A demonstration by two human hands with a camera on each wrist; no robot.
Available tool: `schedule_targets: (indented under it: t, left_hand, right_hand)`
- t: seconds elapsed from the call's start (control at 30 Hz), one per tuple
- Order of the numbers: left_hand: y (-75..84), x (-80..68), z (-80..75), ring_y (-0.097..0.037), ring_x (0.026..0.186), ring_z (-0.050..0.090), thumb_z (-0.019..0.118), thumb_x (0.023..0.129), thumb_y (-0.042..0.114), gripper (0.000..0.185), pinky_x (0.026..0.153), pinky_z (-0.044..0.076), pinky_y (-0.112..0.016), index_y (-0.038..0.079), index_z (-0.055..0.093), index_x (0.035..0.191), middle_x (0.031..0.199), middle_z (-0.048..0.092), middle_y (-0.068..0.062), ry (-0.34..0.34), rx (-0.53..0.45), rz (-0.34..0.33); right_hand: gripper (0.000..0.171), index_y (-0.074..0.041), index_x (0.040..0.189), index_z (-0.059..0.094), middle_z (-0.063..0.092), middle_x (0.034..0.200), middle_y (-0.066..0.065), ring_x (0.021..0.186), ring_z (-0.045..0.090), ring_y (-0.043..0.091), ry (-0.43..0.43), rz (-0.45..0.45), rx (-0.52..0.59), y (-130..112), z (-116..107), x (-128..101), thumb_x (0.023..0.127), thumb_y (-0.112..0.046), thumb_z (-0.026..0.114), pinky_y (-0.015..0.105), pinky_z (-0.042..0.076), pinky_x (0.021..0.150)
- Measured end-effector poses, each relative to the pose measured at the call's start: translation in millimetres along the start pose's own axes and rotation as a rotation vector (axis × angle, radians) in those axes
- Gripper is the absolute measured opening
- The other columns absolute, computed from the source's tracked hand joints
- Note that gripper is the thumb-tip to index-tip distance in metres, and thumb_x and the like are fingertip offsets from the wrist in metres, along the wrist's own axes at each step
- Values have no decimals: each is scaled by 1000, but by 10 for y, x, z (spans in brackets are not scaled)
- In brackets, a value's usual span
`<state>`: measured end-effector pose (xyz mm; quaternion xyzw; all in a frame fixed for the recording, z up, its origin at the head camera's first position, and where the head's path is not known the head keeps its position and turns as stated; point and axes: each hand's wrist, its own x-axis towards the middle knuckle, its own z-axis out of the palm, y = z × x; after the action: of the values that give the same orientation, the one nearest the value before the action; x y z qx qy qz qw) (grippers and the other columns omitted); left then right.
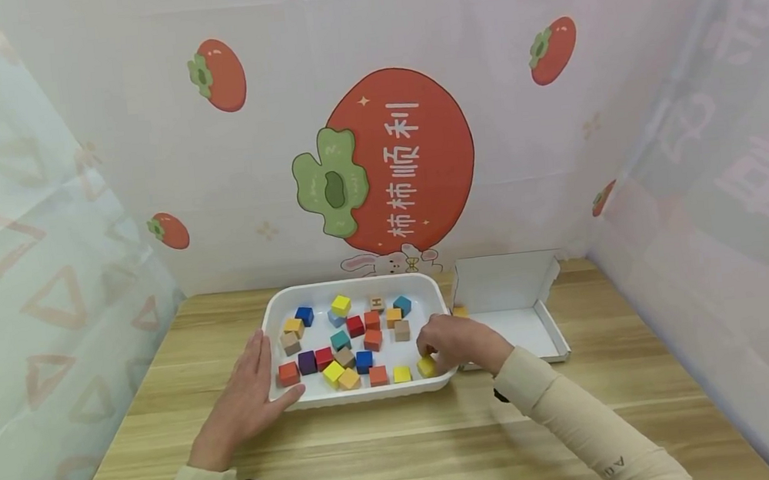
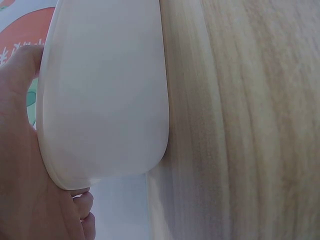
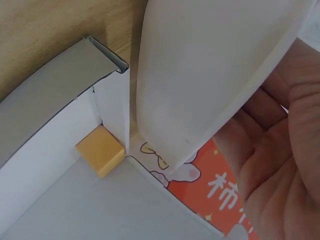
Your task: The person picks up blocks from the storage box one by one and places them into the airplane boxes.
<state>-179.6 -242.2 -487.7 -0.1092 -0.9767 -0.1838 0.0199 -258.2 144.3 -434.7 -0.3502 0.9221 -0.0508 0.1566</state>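
Note:
A white tray holds several coloured cubes. My left hand rests against its left side, fingers extended along the rim and thumb over the front left corner. In the left wrist view that hand lies along the tray's rim. At the tray's front right corner, my right hand reaches over the rim with bent fingers and pinches a yellow cube. In the right wrist view the tray wall hides that cube and the fingertips of the right hand.
Right of the tray stands an open white cardboard box, its lid raised at the back. An orange-yellow cube sits in a corner of the box. Behind the wooden table hangs a persimmon-print cloth; more cloth flanks both sides.

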Motion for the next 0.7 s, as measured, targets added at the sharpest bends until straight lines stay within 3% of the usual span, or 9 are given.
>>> schedule_targets:
  t: [0.37, 0.6, 0.7]
  left_hand:
    - [-5, 7, 11, -47, 163, 9, 61, 94, 70, 117, 125, 23, -71, -1, 6, 168, 178, 2, -22, 5, -2, -2]
    - [11, -4, -8, -48, 163, 9, 60, 94, 71, 117, 124, 24, -72, -1, 6, 168, 178, 2, -23, 2, -4, -1]
    - [7, 3, -10, -48, 163, 9, 59, 93, 72, 118, 125, 22, -72, -2, 6, 168, 178, 2, -23, -3, -4, 0]
  right_hand:
    - [25, -15, 108, 82, 78, 100, -5, 92, 72, 19, 118, -57, 224, 111, -113, -149, 85, -18, 90, 27, 62, 84]
    - [25, -15, 111, 81, 79, 104, -4, 96, 76, 23, 154, -41, 285, 232, -284, -275, 87, -18, 88, 36, 66, 88]
    - [24, -14, 110, 81, 79, 103, -3, 93, 75, 20, 189, -37, 289, 309, -362, -348, 87, -18, 87, 33, 66, 86]
